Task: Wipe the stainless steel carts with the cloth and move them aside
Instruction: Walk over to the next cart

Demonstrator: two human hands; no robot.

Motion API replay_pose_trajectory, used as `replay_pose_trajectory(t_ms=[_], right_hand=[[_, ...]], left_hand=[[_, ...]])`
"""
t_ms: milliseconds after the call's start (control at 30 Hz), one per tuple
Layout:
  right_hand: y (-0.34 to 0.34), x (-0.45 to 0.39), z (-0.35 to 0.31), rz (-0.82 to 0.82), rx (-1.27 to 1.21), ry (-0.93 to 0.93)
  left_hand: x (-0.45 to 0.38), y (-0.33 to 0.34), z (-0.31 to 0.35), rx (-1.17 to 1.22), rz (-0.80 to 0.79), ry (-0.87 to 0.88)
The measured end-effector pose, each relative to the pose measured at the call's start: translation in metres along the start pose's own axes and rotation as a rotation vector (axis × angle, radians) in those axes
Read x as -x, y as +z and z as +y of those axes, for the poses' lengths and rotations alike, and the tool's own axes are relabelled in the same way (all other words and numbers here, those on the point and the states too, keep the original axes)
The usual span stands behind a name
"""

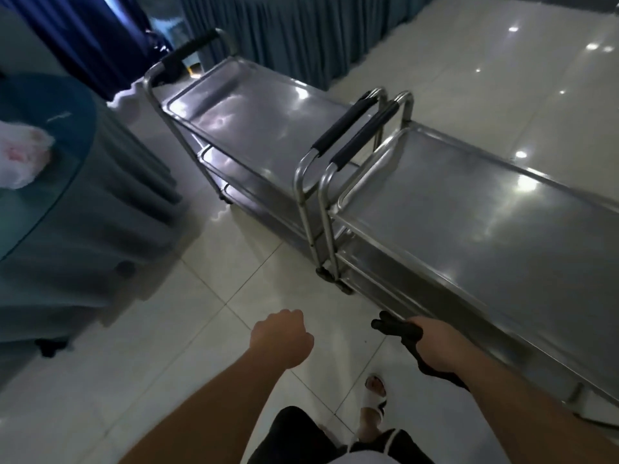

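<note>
Two stainless steel carts stand end to end, their black-padded handles almost touching. The far cart (254, 128) lies toward the back left, and the near cart (469, 212) runs along the right side. My right hand (435, 343) grips a dark cloth (397, 328) low beside the near cart's long edge, apart from its top. My left hand (283, 339) hangs in front of me over the floor tiles with its fingers curled and nothing in it.
A round table with a teal cloth (67, 195) and a white plastic bag (23, 155) fills the left. Blue curtains (83, 38) and a skirted table (284, 35) stand behind the carts. Glossy tile floor (502, 68) spreads to the right and in front of my feet.
</note>
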State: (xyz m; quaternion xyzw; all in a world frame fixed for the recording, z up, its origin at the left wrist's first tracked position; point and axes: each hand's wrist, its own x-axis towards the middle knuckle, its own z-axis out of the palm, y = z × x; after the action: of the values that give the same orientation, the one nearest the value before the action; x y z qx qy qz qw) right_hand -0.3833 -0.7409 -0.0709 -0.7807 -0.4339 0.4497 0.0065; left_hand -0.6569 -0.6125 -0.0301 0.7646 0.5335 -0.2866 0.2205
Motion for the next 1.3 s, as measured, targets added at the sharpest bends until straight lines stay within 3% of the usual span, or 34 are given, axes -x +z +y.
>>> replay_pose_trajectory(t_ms=[267, 567, 800, 1133, 1300], right_hand=[[-0.009, -0.034, -0.020, 0.024, -0.077, 0.076], [0.041, -0.104, -0.082, 0.079, -0.245, 0.234], [0.078, -0.169, -0.104, 0.191, -0.322, 0.235], [0.100, -0.307, -0.050, 0.281, -0.297, 0.314], [0.107, -0.373, -0.026, 0.594, -0.293, 0.186]], left_hand=[[-0.066, -0.029, -0.007, -0.089, -0.042, 0.114], [-0.179, -0.046, -0.034, -0.326, -0.122, 0.384], [-0.267, -0.034, -0.023, -0.181, -0.170, 0.362], [-0.417, 0.042, -0.001, -0.086, -0.101, 0.370], [-0.493, 0.067, 0.014, 0.387, -0.023, 0.394]])
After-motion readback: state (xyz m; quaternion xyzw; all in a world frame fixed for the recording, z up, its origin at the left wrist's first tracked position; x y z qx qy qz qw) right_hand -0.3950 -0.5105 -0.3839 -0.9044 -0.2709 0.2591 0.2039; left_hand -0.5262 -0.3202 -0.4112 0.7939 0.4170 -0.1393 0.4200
